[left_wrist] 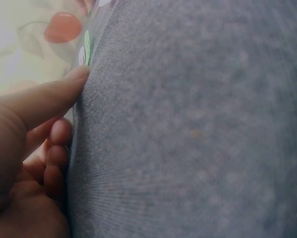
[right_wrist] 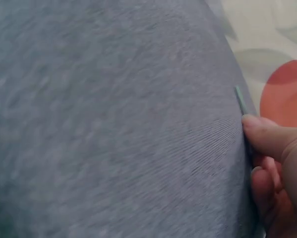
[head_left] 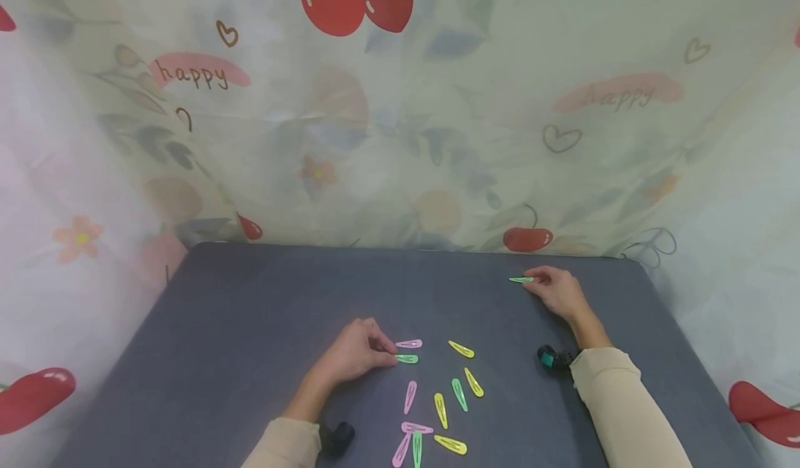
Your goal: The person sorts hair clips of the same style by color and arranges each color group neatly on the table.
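At the far right of the table, my right hand (head_left: 553, 291) pinches a green hair clip (head_left: 521, 280) between thumb and fingers; its tip points left. The right wrist view shows this clip (right_wrist: 241, 99) edge-on, past the thumb tip. My left hand (head_left: 357, 348), near the middle, pinches the left end of another green hair clip (head_left: 407, 359), which lies on or just above the cloth. A pink hair clip (head_left: 410, 344) lies right behind that one. In the left wrist view the thumb (left_wrist: 54, 96) meets the green clip's near end; the fingertips' grip is partly hidden.
Several pink, yellow and green clips lie scattered in front, among them a yellow clip (head_left: 461, 348) and a green clip (head_left: 459, 394). A pink clip (head_left: 417, 428) lies across others near the front. Dark grey cloth (head_left: 250, 315) covers the table; a printed curtain (head_left: 400, 141) hangs behind.
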Motion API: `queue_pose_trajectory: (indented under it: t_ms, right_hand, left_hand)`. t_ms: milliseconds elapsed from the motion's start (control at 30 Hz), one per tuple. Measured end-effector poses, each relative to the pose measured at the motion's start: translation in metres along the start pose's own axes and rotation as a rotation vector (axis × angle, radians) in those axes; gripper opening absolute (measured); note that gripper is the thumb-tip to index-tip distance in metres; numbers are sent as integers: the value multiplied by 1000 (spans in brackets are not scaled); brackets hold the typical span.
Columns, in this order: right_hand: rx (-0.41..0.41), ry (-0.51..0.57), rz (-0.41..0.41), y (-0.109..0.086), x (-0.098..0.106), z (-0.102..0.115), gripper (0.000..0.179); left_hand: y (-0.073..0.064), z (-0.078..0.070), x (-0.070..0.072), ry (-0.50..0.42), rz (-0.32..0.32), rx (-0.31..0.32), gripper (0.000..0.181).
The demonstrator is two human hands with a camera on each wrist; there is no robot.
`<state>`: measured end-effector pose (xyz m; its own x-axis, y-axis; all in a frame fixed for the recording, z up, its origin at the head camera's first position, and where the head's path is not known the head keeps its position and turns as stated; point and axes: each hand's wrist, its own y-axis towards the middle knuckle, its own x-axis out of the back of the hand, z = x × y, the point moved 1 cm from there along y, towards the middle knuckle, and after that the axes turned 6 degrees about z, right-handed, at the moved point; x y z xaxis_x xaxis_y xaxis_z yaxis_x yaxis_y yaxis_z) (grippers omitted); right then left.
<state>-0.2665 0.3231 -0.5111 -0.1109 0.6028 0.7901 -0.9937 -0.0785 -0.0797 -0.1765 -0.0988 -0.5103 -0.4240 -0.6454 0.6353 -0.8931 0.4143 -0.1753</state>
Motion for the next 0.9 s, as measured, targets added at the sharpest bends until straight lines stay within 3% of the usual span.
queue_pose_trajectory:
  t_ms: [267,567,767,900]
  right_hand:
    - [-45,38,67,5,2,1,32]
    - [-54,50,71,4,3,3,34]
    - [-60,43,65,5,4,2,34]
    - [-61,46,64,5,3,2,34]
  left_hand:
    - [0,0,0,17,5,4,8]
    - [0,-7,-1,78,-23,-2,12]
    - [-1,-15,-1,127,-1,14,14]
    - [-2,-19,0,193,24,-38,16]
